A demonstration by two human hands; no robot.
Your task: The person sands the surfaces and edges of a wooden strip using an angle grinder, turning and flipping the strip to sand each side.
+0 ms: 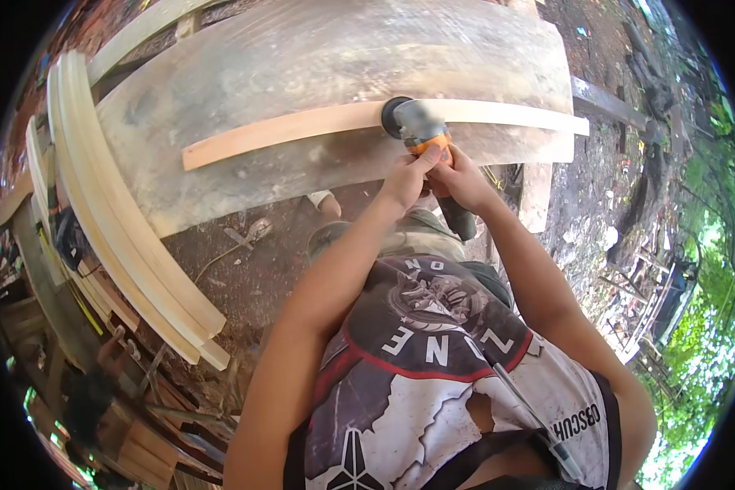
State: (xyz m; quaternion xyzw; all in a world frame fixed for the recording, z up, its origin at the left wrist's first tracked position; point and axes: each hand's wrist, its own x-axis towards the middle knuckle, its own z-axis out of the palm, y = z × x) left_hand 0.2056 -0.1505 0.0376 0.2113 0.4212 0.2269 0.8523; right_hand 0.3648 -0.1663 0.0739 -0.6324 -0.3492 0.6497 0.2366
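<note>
An orange and grey angle grinder (424, 131) is gripped in both of my hands over the table. My left hand (408, 178) wraps round its orange body from the left, with the thumb on top. Closed on the same tool from the right is my right hand (463, 180). The grinder's round dark disc (396, 117) lies at a long, pale wooden strip (302, 124); whether it touches the wood I cannot tell. That strip runs crosswise on the worn tabletop (245, 82), its right end passing the table's edge. The grinder's dark rear end (456, 219) points back toward my body.
Several long pale boards (114, 196) are stacked at the left, beside the table's end. A wooden beam (604, 106) juts out past the right edge. Bare ground with scraps (229, 245) shows below, and green foliage (702, 343) stands at the far right.
</note>
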